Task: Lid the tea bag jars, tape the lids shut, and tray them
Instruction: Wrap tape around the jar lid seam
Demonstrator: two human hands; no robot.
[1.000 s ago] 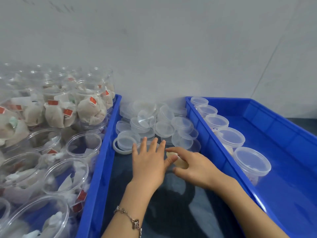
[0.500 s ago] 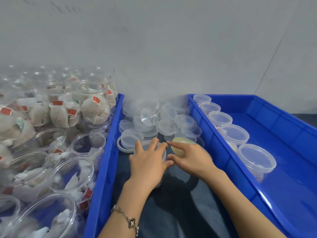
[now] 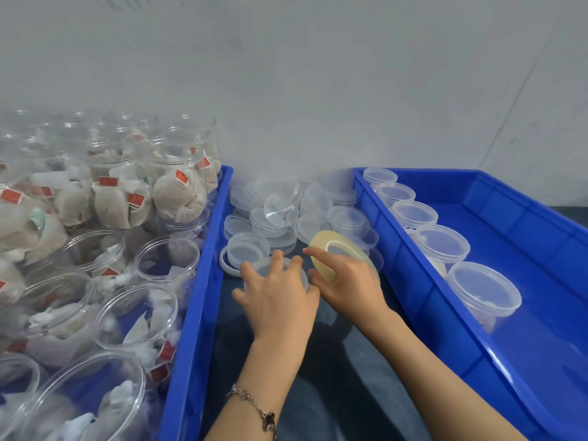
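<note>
**Hands meet over a jar in the gap between two trays**

The left hand [image 3: 277, 296] lies fingers spread and curved over the lid of a clear jar [image 3: 304, 280] standing on the dark table [image 3: 334, 393], in the narrow lane between the two blue trays. Just beside it, the right hand [image 3: 350, 281] pinches a roll of clear tape [image 3: 342, 249], thumb through the hole and forefinger over the top rim; the roll stands tilted on edge, its flat face turned toward the camera and left, its hole pointing the same way.

The lane is hemmed in: the left tray [image 3: 203, 265] wall runs along one side, the right tray [image 3: 413, 297] wall along the other, and a heap of loose lids [image 3: 280, 211] blocks the far end against the wall. Open table lies only toward the person, under the forearms.

The left tray is crowded with open jars of tea bags [image 3: 175, 183] (mouths up, some stacked two high). In the right tray a row of five lidded jars [image 3: 483, 288] stands upright along its left wall; the rest of its floor is bare blue.

A bracelet [image 3: 254, 409] sits on the left wrist.
</note>
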